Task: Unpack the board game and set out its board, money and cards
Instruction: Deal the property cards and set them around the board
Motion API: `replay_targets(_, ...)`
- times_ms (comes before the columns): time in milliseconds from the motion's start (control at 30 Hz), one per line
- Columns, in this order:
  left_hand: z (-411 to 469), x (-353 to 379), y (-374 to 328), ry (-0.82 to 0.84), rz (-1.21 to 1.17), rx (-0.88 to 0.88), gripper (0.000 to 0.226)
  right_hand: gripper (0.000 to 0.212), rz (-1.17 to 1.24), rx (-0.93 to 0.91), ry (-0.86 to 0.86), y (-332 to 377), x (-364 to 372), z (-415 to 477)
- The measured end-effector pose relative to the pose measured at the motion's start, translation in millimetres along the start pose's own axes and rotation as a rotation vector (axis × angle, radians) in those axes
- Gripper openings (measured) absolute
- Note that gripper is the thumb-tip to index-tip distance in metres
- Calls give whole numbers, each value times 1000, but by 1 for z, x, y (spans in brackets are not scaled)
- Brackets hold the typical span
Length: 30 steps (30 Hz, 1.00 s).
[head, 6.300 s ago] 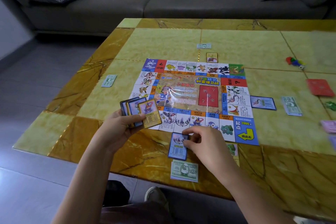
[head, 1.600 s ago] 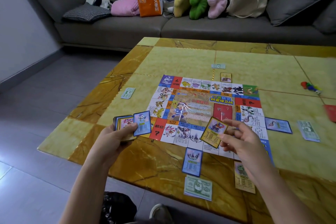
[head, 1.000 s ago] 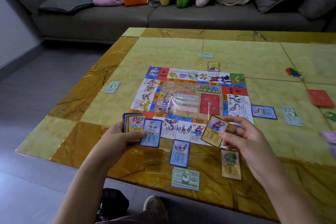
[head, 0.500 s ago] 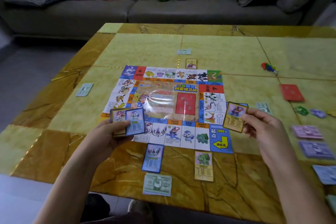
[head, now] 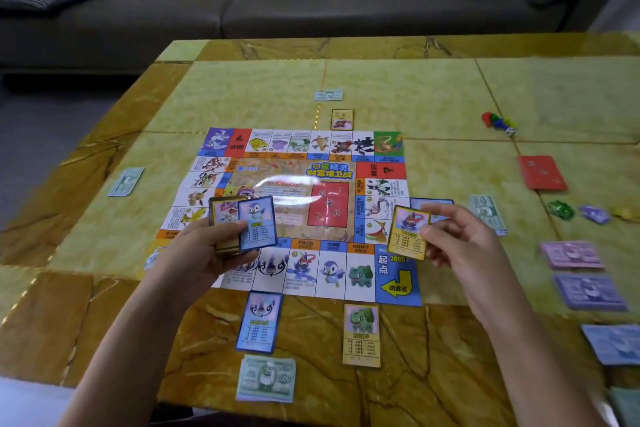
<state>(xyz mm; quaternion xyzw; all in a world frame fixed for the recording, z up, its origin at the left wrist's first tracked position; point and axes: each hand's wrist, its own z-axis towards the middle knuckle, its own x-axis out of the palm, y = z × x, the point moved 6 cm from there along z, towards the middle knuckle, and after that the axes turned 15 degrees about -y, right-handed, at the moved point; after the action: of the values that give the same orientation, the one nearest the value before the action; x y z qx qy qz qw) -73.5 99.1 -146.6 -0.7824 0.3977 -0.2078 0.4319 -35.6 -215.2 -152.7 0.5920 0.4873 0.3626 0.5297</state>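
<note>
A grey sofa [head: 346, 14] runs behind the far edge of the table [head: 433, 97], whose top is yellow and amber marble. The board [head: 311, 184] lies flat in the middle of the table. It is a glossy sheet ringed with creature squares, with a red rectangle in its centre and a blue start square with a yellow arrow at its near right corner.

The left hand [head: 204, 253] hovers over the board's near left part, its fingers curled round a stack of cards [head: 242, 224] with a blue-framed penguin card on top. The right hand [head: 460, 239] is over the board's right side, its fingers pinching a yellow-framed card [head: 408, 234] held face up.

Purple and blue piles of money [head: 590, 291] lie near the table's right edge, and a red deck [head: 542, 172] sits beyond them. A green banknote [head: 266, 378] rests at the near edge. Between it and the board lies a blue card [head: 259, 321], with a yellow card [head: 361, 334] to its right. Single notes lie towards the left edge [head: 125, 181] and the far edge [head: 328, 95]. Coloured pawns [head: 497, 121] cluster towards the far right corner.
</note>
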Motion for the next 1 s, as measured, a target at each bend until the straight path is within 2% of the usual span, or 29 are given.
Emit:
replay_targets(233,2,-4,1,-3,5,-1,14,18,-61,-51,68,10,14,-17)
replay_targets(367,-1,-7,-2,6,-24,13,7,18,-214,-72,321,5,57,-60)
replay_targets(433,-2,-8,-4,14,-33,24,7,18,-293,-74,391,-1,73,-80)
replay_targets(667,-4,-23,-5,16,-47,44,10,26,-585,-274,337,-11,91,-99)
replay_targets(833,-7,-28,-8,35,-65,59,12,16,-710,-450,272,-2,88,-98)
replay_targets(1000,-9,-29,-9,33,-68,55,11,14,-769,-540,316,-4,92,-103)
